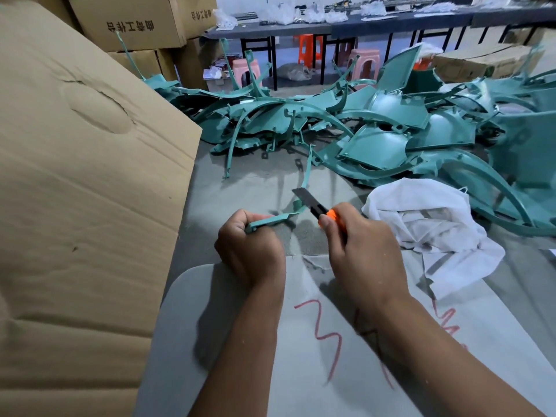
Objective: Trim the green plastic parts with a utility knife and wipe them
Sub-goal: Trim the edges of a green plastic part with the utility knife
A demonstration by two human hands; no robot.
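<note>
**Blade poised beside the held strip**

Your left hand (249,245) fists one end of a thin green plastic strip (275,219); its long axis runs right, then curves away toward the heap of green parts (376,127) at the desk's (240,182) far edge. Your right hand (358,245) clasps the orange utility knife (319,207), blade out, just right of the strip's bend. White cloth (427,224) lies nearest that hand.

hands (251,251) 2 — knife (319,207) 1 — white cloth (433,236) 1 — pink stools (246,70) 2
</note>
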